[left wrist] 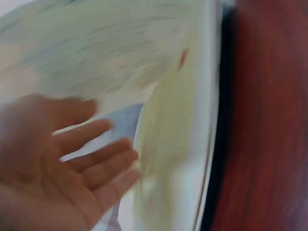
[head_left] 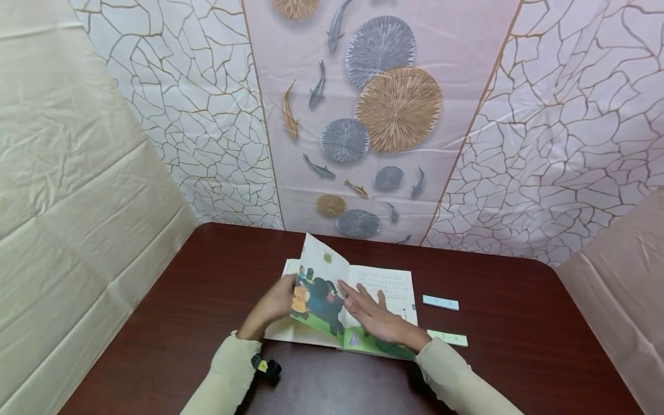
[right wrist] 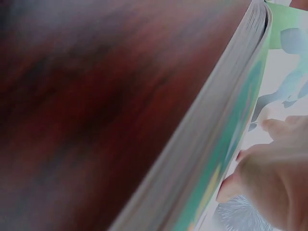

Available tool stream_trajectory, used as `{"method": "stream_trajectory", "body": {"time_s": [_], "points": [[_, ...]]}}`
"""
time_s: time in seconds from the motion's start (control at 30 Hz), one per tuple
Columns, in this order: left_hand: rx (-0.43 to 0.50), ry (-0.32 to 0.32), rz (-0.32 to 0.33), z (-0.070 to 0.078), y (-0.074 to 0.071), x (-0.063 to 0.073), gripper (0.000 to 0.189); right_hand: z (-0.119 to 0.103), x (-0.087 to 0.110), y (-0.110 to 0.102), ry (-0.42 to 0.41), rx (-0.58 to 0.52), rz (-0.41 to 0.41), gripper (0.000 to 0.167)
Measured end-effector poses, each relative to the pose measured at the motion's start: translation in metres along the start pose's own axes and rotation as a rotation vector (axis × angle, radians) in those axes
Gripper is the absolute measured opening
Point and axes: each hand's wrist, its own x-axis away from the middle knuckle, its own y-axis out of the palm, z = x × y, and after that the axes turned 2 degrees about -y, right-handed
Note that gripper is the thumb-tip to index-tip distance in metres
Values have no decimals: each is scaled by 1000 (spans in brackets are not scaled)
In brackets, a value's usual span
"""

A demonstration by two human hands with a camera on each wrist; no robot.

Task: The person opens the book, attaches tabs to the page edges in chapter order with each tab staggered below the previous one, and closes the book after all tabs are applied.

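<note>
An open picture book [head_left: 384, 278] lies on the dark red-brown table. One leaf [head_left: 325, 262], printed with a large dark cartoon figure, stands raised and slanted over the left half. My left hand [head_left: 277, 300] is at the left side of this leaf, its fingers partly hidden behind it in the head view. The left wrist view shows that hand's fingers [left wrist: 103, 163] extended beside the pages, blurred. Over the right half, my right hand [head_left: 377, 318] has its fingers spread, the fingertips close to the raised leaf. In the right wrist view, the book's thick page edges [right wrist: 216, 91] run beside the hand.
Right of the book lie a light blue paper strip [head_left: 441, 302] and a light green strip [head_left: 450, 339], both with small marks. The table [head_left: 171, 323] ends at a patterned cloth backdrop [head_left: 218, 104], and plain cloth hangs at both sides.
</note>
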Motion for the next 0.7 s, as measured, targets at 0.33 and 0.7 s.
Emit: {"method": "stream_trajectory", "body": {"time_s": [0.33, 0.7], "points": [[173, -341, 290, -5, -37, 3, 49, 0, -2, 6, 2, 115, -33, 64], [-40, -422, 180, -6, -43, 7, 21, -2, -4, 13, 5, 223, -41, 65]]}}
